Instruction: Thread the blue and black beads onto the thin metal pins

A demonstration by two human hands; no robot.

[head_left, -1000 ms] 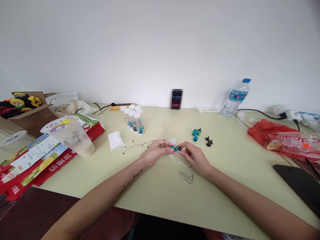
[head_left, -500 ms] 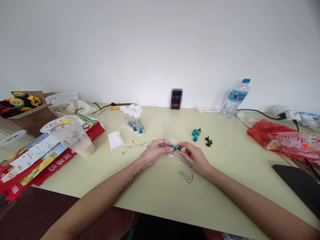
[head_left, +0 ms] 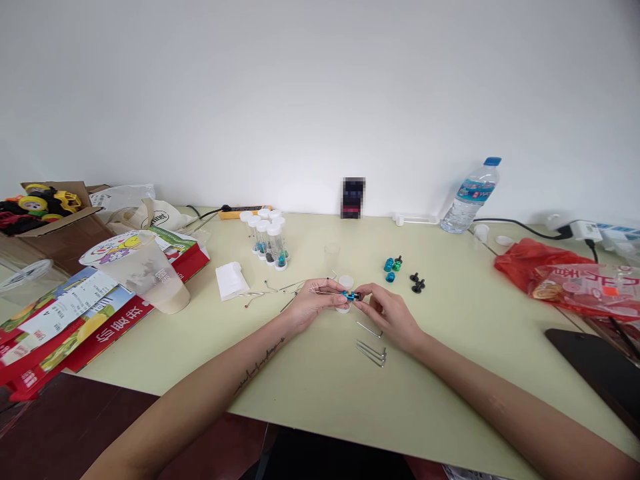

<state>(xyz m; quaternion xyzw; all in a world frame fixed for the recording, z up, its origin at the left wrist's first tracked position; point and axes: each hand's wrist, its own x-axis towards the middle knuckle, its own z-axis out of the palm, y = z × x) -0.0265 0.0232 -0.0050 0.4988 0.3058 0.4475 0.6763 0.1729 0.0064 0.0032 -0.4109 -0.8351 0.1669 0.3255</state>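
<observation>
Blue-and-black piece [head_left: 351, 295]: held between the fingertips of both hands, above the table [head_left: 305, 393]; long axis roughly left to right, blue toward the left fingers, black end toward the right; neither hand is nearer.
Left hand [head_left: 313, 305]: thumb and fingers pinch the blue side; thin metal rods [head_left: 320, 291] also lie across its fingers, how firmly gripped cannot be told.
Right hand [head_left: 393, 317]: thumb and forefinger closed on the black end; remaining fingers curled.
White cap [head_left: 345, 283]: just behind the piece, partly hidden by the fingers.
Open clear tube [head_left: 332, 255]: upright, beyond the left fingertips; contents cannot be told.
Capped tubes [head_left: 275, 241]: standing in a cluster, far side of the left hand; white lids on; small blue, green and dark pieces visible low inside.
Bent metal rods [head_left: 371, 353]: grouped on the near side of the right hand; one more rod [head_left: 369, 329] lies beside its fingers.
Blue beads [head_left: 389, 265]: beyond the right hand, beside a green-and-black part [head_left: 398, 264]; black parts [head_left: 419, 285] lie farther right.
Cardboard box [head_left: 70, 237]: far left; holds yellow, red and black toys [head_left: 37, 205].
Drink cup [head_left: 173, 293]: tilted, pale liquid in its lower end.
</observation>
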